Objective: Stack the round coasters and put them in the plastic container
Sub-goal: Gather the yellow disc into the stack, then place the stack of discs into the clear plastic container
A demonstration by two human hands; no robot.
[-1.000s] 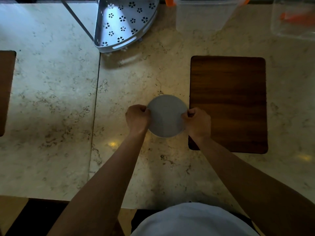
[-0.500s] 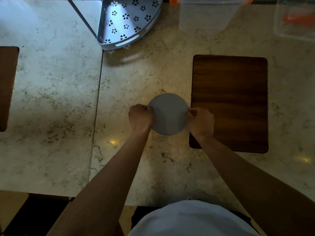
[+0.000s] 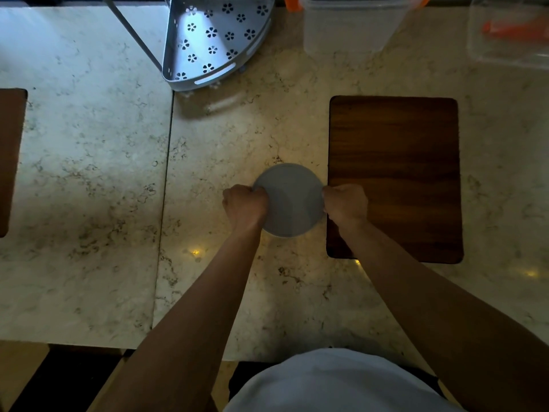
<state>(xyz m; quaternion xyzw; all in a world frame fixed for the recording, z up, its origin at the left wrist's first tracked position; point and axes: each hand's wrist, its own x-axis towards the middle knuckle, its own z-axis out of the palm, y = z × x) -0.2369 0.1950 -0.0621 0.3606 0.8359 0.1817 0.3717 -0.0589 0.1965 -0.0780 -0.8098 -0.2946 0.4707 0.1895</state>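
Grey round coasters [image 3: 289,200] on marble counter [image 3: 89,173], just left of wooden mat [image 3: 395,162]; stack count unclear. Left hand [image 3: 245,205], right hand [image 3: 345,203]: each grip pinching opposite rim. Plastic container [image 3: 350,28] far, well apart.

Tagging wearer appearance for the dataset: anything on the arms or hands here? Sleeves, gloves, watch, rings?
Both forearms are bare up to the frame edge, with no sleeves showing. Left hand and right hand are ungloved; no watch, bracelet or ring is visible, though lighting is dim. A light, whitish garment covers the torso at the bottom edge.
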